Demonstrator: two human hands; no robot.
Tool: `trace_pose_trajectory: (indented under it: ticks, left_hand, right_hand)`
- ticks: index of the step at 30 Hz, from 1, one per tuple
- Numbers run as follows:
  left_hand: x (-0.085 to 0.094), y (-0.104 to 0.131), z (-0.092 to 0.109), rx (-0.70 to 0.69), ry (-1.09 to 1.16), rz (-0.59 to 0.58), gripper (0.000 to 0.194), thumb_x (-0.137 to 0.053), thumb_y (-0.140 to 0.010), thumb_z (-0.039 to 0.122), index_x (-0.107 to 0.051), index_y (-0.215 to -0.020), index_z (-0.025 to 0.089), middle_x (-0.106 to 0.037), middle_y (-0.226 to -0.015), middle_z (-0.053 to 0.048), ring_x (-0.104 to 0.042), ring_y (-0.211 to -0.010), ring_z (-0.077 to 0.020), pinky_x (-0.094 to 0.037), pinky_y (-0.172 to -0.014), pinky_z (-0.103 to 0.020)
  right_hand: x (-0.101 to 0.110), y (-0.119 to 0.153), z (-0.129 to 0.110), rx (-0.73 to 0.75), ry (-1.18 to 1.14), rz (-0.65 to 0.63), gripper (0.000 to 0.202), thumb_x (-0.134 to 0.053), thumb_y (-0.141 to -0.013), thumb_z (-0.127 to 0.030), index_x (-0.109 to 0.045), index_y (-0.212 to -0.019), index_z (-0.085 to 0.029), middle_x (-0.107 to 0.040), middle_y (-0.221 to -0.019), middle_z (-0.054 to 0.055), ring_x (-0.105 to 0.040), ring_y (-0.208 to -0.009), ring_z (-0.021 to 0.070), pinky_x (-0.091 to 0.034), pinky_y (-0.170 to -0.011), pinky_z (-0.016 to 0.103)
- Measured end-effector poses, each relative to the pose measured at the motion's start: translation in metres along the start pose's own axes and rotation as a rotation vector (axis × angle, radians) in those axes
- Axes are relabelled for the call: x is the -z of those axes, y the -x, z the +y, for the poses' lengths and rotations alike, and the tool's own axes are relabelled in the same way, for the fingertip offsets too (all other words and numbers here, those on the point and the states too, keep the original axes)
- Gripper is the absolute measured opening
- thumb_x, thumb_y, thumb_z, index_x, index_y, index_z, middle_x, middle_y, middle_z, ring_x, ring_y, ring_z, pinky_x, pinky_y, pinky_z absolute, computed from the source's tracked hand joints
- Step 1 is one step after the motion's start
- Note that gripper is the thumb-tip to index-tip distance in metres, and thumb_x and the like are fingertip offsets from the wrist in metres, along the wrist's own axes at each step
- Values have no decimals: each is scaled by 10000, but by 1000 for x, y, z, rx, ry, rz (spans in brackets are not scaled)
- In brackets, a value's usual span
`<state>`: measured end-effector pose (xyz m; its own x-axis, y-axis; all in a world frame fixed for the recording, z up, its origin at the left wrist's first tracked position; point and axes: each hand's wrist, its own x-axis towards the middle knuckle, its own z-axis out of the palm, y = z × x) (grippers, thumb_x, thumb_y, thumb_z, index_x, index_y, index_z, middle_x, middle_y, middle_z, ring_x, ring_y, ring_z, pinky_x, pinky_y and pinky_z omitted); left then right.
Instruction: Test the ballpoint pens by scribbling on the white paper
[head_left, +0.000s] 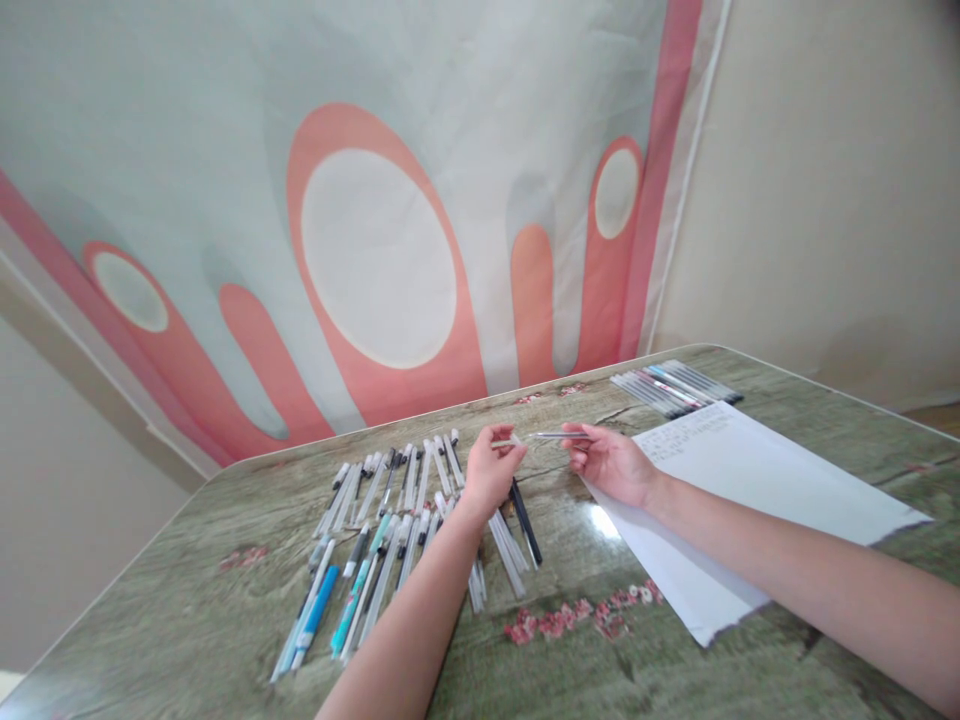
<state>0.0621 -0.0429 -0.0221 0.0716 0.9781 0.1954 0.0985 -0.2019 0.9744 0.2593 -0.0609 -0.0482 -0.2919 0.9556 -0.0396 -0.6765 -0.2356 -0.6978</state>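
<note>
- Left hand (493,468): one, thumb and fingers pinched on a short pale piece (507,443), perhaps a cap; too small for us to be certain.
- Right hand (611,465): one, fingertips gripping a slim pen (559,435), its narrow end directed at the left hand.
- Slim pen and pale piece: between our two hands, seemingly apart at the ends; we judge this item in mid-handling, not yet finished.
- Far row of pens (660,388): beyond the right hand, side by side, mostly clear barrels with dark ends; by its neat order, we judge it a group already set out.
- Upper row of pens (390,480): left of the left hand, many with white or black caps.
- Lower row of pens (390,560): left of the left forearm and partly hidden by it, including a blue pen (315,612) and a teal pen (350,605); we judge these two rows the larger stock, and cannot tell which pieces have been handled.
- Black pen (526,520): one, just below the left hand.
- Sheet of paper (780,470): one, partly under the right forearm; writing (686,437) visible just beyond the right hand.
- Surface (585,680): one, wood-patterned, beneath all the above.
</note>
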Motion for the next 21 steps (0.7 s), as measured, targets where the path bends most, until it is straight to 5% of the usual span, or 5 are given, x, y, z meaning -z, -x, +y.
trace_pose_trajectory:
  ticks: [5, 10, 21]
  left_hand:
    - [-8, 3, -1, 177, 355, 28, 438, -716, -587, 207, -554, -985, 126, -581, -835, -26, -555, -697, -80, -409, -733, -242]
    - [-10, 4, 0, 215, 600, 51, 423, -741, -539, 136, -527, -903, 126, -607, -788, -10, -578, -718, -75, -402, -802, -250]
    - [-14, 6, -1, 194, 608, 65, 473, -752, -518, 116, -500, -917, 136, -638, -868, -47, -609, -819, -120, -391, -881, -306]
  right_hand:
    - [-3, 2, 0, -1, 21, -32, 214, -521, -791, -294, -653, -928, -196, -665, -798, 31, -491, -566, 90, -420, -592, 251]
    - [-5, 3, 1, 9, 56, -42, 207, -530, -785, -287, -651, -937, -214, -662, -822, 23, -480, -560, 89, -417, -579, 250]
    - [-6, 2, 4, 37, 138, -52, 222, -528, -792, -274, -644, -963, -192, -649, -842, 30, -470, -557, 75, -401, -562, 218]
